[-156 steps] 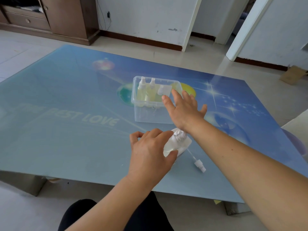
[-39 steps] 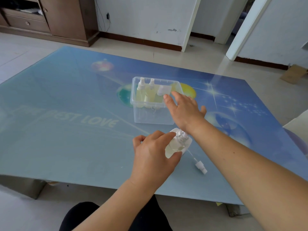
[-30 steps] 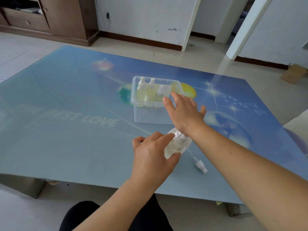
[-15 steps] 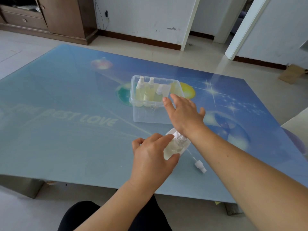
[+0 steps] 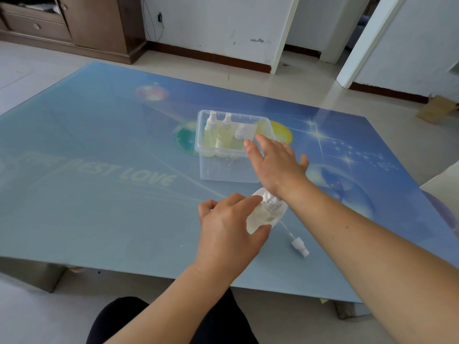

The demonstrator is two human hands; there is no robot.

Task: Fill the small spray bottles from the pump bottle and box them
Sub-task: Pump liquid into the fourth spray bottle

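Pump bottle half hidden: left hand grips, right hand covers pump.

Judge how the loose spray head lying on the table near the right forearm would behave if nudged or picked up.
The spray head looks small and plastic, so probably very light. It lies on its side on the glossy table, so a nudge would likely slide or roll it. Its thin dip tube may flex if pinched.

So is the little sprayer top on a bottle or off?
Off. The sprayer top lies loose on the table, its thin tube pointing back toward the left hand.
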